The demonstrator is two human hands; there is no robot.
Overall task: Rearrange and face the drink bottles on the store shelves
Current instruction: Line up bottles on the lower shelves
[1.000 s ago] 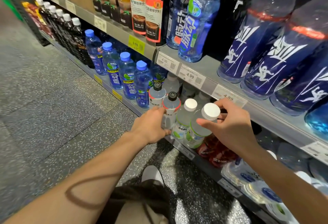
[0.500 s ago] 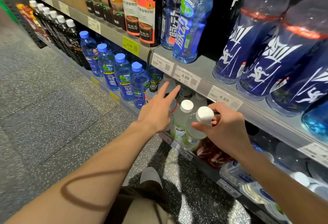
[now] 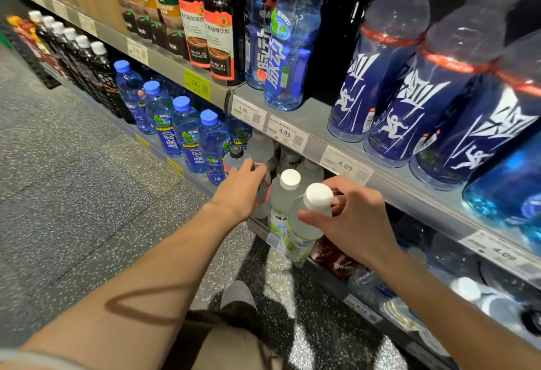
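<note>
My right hand grips the neck of a cloudy white-capped bottle with a green label, tilted at the front edge of the middle shelf. A second white-capped bottle stands just left of it. My left hand curls over the top of a clear bottle with a red band, hiding its cap. A black-capped clear bottle stands behind my left fingers.
Blue-capped bottles line the same shelf to the left, then dark white-capped bottles. The upper shelf carries coffee bottles and large dark-blue bottles. Price tags run along its edge. A speckled floor lies left.
My left hand, which had lifted with fingers spread, has come back down and closed over the red-banded bottle's top. My right hand keeps its hold on the white-capped bottle.
</note>
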